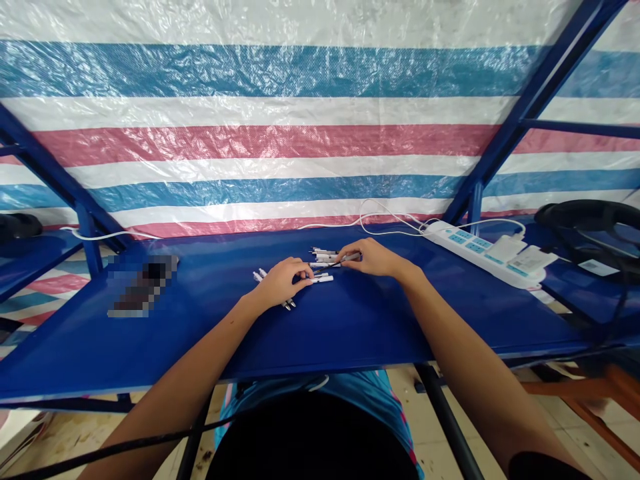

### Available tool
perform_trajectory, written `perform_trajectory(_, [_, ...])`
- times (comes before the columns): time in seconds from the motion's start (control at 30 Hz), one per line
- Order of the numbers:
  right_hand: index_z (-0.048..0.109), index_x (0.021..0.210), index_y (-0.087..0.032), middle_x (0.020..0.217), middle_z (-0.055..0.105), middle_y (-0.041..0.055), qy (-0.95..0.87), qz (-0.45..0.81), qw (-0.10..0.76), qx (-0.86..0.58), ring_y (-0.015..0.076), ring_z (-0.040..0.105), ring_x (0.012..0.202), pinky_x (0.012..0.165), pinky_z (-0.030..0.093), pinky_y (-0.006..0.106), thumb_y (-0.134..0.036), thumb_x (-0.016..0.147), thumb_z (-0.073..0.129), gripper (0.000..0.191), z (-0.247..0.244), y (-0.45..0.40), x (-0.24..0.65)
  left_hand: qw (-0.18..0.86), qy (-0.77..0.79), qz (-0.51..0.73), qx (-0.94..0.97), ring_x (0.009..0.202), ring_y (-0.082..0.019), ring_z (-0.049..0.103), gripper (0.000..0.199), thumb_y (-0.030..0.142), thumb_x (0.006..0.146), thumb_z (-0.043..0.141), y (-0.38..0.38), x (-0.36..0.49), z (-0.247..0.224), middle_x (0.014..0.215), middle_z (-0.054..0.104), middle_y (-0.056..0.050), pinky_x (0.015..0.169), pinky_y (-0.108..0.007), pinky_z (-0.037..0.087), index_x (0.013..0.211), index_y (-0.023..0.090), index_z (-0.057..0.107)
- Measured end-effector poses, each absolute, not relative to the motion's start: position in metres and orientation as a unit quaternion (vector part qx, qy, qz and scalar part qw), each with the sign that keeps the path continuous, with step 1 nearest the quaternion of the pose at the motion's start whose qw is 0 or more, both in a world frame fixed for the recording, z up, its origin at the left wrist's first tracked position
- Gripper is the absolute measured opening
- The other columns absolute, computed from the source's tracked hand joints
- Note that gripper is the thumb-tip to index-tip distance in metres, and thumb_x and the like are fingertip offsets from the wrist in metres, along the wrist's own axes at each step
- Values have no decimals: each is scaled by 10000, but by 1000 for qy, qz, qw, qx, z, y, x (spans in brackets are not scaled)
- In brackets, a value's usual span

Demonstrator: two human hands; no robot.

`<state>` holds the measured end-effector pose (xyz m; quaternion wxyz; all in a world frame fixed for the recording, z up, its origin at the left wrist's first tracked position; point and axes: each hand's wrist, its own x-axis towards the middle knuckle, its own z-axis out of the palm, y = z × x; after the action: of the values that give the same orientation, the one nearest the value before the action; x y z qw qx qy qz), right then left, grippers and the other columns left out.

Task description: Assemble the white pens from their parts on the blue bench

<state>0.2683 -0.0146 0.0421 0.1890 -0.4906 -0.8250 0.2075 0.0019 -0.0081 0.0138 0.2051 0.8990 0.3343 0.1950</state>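
My left hand point(283, 280) rests low over the blue table, its thumb and fingers closed together. What lies between those fingertips is too small to make out. A white pen point(323, 279) lies right at the thumb tip. Ends of other white pens point(259, 275) poke out on the far left of this hand and below its palm. My right hand point(369, 257) pinches a slim pen point(353, 257). A thin dark rod point(330, 267) runs between the two hands. Several white pens point(320, 253) lie in a loose group beside my right fingertips.
The blue table point(340, 333) has a white power strip point(485, 252) with plugged-in chargers at right and a white cable point(390, 230) behind. A blurred-out flat object point(145, 287) lies at left. A black rounded object point(595, 227) sits far right. Blue frame posts point(525, 113) flank a striped sheet.
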Motion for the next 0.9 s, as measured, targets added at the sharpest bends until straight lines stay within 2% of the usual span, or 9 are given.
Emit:
perform_trajectory(0.2, [833, 1026, -214, 968, 823, 57, -827, 200, 188, -490, 241, 752, 861, 832, 569, 336, -159, 864, 662, 242, 42, -14, 269, 205, 335, 197, 898, 874, -226, 629, 105, 229, 935, 621, -8, 2, 13, 862, 667, -46, 862, -343, 513, 927, 205, 723])
perform_trajectory(0.37, [831, 1013, -218, 959, 814, 64, -824, 221, 197, -483, 245, 747, 900, 850, 551, 330, -170, 863, 673, 224, 39, -14, 267, 201, 330, 198, 901, 870, -227, 631, 122, 257, 941, 612, -8, 2, 13, 864, 671, -48, 859, -347, 521, 930, 210, 724])
perform_trajectory(0.53, [812, 1055, -197, 898, 781, 64, -819, 219, 194, -494, 218, 702, 810, 796, 520, 320, -200, 840, 711, 238, 40, -13, 267, 200, 334, 193, 901, 867, -228, 629, 110, 244, 932, 620, -8, 2, 14, 847, 666, -47, 845, -339, 512, 915, 208, 723])
perform_trajectory(0.67, [798, 1000, -185, 884, 766, 64, -816, 219, 197, -497, 213, 687, 804, 773, 510, 313, -208, 827, 721, 191, 41, -13, 269, 205, 341, 190, 897, 862, -227, 630, 101, 233, 928, 628, -9, 3, 14, 846, 663, -45, 839, -336, 508, 917, 208, 726])
perform_trajectory(0.9, [788, 953, -199, 982, 806, 71, -805, 253, 222, -488, 231, 740, 895, 854, 559, 338, -171, 844, 683, 153, 42, -16, 268, 203, 336, 191, 900, 871, -227, 632, 126, 261, 942, 614, -9, 2, 15, 864, 674, -51, 867, -348, 523, 929, 211, 729])
